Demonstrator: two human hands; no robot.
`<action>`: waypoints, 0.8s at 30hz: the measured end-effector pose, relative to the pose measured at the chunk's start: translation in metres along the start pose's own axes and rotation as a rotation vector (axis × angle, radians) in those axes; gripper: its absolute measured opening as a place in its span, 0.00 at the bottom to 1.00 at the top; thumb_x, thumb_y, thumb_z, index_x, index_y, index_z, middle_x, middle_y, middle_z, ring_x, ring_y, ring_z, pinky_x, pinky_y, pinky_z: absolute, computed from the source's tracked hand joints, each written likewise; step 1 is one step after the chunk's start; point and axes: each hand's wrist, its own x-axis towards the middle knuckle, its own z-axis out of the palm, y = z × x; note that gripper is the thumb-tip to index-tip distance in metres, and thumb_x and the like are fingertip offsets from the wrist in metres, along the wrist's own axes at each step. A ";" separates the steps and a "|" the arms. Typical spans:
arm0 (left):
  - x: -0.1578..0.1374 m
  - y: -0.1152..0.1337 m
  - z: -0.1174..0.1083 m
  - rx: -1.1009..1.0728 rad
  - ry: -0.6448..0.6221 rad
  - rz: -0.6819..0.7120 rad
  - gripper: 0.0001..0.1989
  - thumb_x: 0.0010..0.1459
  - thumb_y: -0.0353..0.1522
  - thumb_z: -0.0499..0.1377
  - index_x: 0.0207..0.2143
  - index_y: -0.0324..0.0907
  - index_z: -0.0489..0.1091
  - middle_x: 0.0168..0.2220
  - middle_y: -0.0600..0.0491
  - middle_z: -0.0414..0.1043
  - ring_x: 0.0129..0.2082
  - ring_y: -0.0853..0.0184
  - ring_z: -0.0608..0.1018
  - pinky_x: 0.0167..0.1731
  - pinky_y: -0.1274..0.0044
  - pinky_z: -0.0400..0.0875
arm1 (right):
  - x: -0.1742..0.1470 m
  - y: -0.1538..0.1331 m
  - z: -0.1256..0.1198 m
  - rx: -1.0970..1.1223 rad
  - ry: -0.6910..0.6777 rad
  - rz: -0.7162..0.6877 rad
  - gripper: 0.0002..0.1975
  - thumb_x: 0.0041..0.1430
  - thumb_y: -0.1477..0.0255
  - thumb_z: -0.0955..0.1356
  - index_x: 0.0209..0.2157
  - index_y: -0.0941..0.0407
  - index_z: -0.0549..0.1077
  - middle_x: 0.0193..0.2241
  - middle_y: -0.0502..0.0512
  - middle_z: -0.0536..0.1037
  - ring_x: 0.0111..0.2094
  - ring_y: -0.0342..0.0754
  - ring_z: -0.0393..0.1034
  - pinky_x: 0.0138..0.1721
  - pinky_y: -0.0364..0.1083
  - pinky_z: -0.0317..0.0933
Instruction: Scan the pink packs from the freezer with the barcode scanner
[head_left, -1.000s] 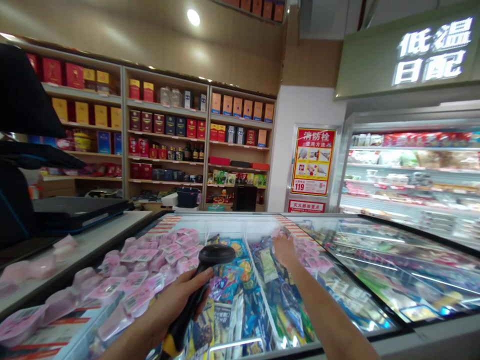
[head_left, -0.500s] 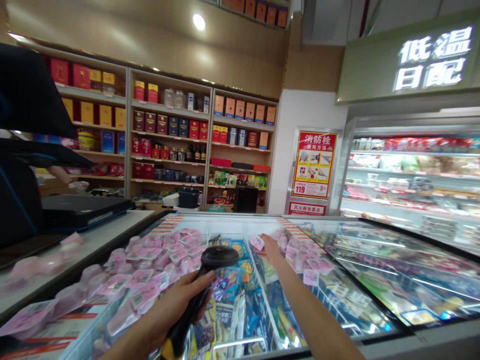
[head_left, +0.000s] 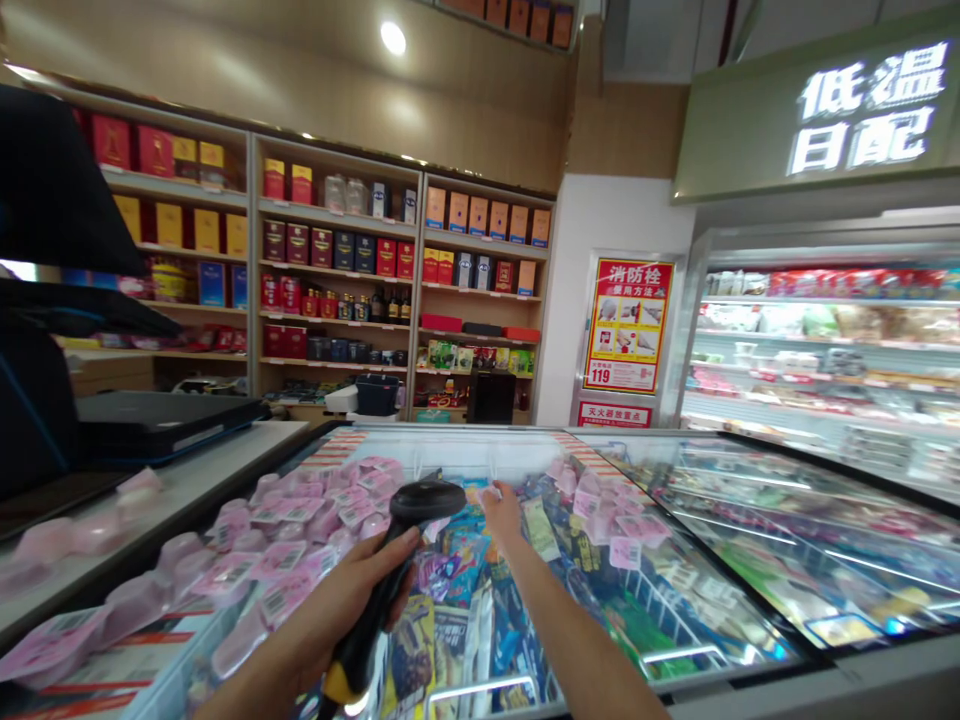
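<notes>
My left hand (head_left: 367, 585) is wrapped around the handle of a black and yellow barcode scanner (head_left: 427, 500), its head pointing away to the right. To its right my right hand (head_left: 501, 510) reaches over the freezer, fingers closed on a small pale pink cup (head_left: 489, 494), mostly hidden by the fingers. A small pale pink piece (head_left: 435, 529) shows just below the scanner head; what it is I cannot make out. Pink cups with barcode labels (head_left: 289, 555) lie in a large group left of the scanner. More pink cups (head_left: 619, 510) sit to the right of my right hand.
Colourful frozen packets (head_left: 457, 570) fill the glass-topped chest freezer beneath my hands. A counter (head_left: 281, 440) with a dark checkout machine (head_left: 165, 420) borders it at left. Shelves of boxes (head_left: 337, 255) line the back wall; a lit refrigerated case (head_left: 825, 350) stands at right.
My right hand has moved left, towards the scanner, with the pink cup. The scanner in my left hand has shifted slightly left. The hand visible at far left has gone from view.
</notes>
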 end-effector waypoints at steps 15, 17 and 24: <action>0.003 0.001 -0.010 0.038 0.024 -0.034 0.18 0.45 0.45 0.53 0.17 0.40 0.62 0.13 0.59 0.63 0.12 0.76 0.62 0.15 0.84 0.57 | -0.008 -0.006 0.050 -0.130 0.036 -0.186 0.20 0.55 0.72 0.53 0.46 0.65 0.64 0.44 0.63 0.69 0.47 0.48 0.61 0.47 0.45 0.53; 0.004 -0.001 -0.006 0.048 -0.012 -0.044 0.19 0.45 0.46 0.53 0.16 0.40 0.62 0.11 0.59 0.62 0.12 0.76 0.62 0.14 0.84 0.56 | 0.000 0.001 0.025 -0.175 0.068 -0.224 0.20 0.54 0.72 0.55 0.47 0.66 0.63 0.44 0.64 0.68 0.47 0.49 0.60 0.47 0.46 0.52; 0.012 -0.011 0.016 0.031 -0.041 -0.067 0.18 0.43 0.46 0.55 0.17 0.40 0.62 0.11 0.60 0.61 0.11 0.77 0.61 0.13 0.84 0.56 | 0.024 0.033 -0.100 -0.782 0.281 -0.105 0.21 0.50 0.72 0.60 0.48 0.58 0.61 0.47 0.62 0.64 0.49 0.54 0.56 0.46 0.51 0.49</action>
